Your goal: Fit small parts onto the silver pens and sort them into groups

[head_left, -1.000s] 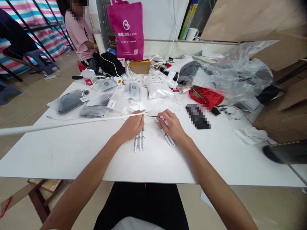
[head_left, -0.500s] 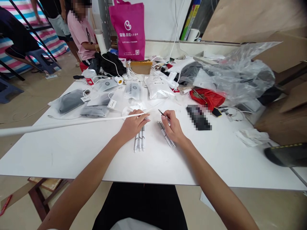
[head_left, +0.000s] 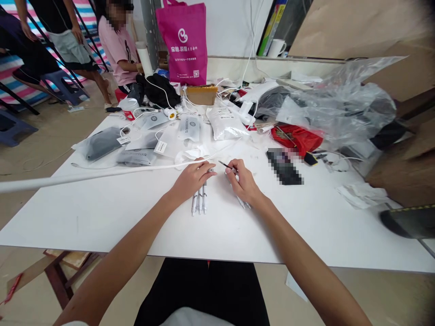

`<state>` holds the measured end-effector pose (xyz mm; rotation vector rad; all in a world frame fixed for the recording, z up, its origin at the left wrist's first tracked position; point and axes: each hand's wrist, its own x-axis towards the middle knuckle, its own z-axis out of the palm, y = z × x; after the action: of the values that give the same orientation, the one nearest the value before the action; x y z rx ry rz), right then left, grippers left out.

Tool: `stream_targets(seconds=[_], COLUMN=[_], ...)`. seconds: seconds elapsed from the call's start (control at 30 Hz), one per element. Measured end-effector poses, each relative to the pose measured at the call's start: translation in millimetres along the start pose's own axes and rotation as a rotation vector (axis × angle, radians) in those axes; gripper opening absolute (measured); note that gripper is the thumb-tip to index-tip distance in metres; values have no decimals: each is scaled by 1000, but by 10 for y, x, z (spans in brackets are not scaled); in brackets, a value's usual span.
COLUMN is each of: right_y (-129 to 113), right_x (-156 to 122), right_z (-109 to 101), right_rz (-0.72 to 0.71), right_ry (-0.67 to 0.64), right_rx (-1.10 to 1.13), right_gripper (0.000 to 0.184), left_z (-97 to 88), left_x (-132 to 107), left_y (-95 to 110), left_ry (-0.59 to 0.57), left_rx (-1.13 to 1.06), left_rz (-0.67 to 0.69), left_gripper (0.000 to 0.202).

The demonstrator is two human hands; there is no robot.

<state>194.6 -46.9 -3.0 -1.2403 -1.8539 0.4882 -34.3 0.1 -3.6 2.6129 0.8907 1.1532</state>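
Observation:
My left hand [head_left: 190, 179] is closed over the upper ends of several white-and-grey pens [head_left: 200, 203] lying side by side on the white table [head_left: 163, 231]. Between its thumb and fingers shows the small grey end of a pen barrel [head_left: 211, 170]; the rest is covered by the hand. To the right, my right hand [head_left: 245, 183] pinches a thin dark pen refill [head_left: 223, 164], whose tip points left toward the barrel, a small gap apart. More pens [head_left: 242, 203] lie beneath my right hand, mostly hidden by it.
A white cable [head_left: 102, 174] crosses in front of my left hand. Plastic-wrapped packets [head_left: 136, 156] lie behind it. A pixelated dark object [head_left: 284, 167], a red bag [head_left: 295, 138] and clear plastic sheeting [head_left: 353, 104] are on the right. A seated person [head_left: 117, 43] is beyond the table.
My right hand's fingers have shifted, and the refill now lies flatter, pointing left. The pens under that hand are more covered. The grey barrel end at my left fingertips shows more clearly.

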Motion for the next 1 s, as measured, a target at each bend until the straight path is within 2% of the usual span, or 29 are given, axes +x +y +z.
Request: stream_targets(seconds=[0.3, 0.57, 0.73, 1.0], right_y=[-14, 15, -85, -218], right_x=[1, 13, 1, -5], right_z=[6, 108, 121, 160], right_rz=[-27, 52, 71, 112], right_ry=[-15, 33, 1, 57], right_rx=[-28, 53, 134, 198], right_gripper=[19, 20, 21, 31], left_z=[22, 12, 21, 43], left_x=[-8, 16, 16, -4], left_y=[-17, 56, 87, 103], left_ry=[17, 23, 42, 146], left_rx=[-17, 15, -14, -53], left_rz=[8, 30, 38, 63], left_gripper=[30, 29, 26, 27])
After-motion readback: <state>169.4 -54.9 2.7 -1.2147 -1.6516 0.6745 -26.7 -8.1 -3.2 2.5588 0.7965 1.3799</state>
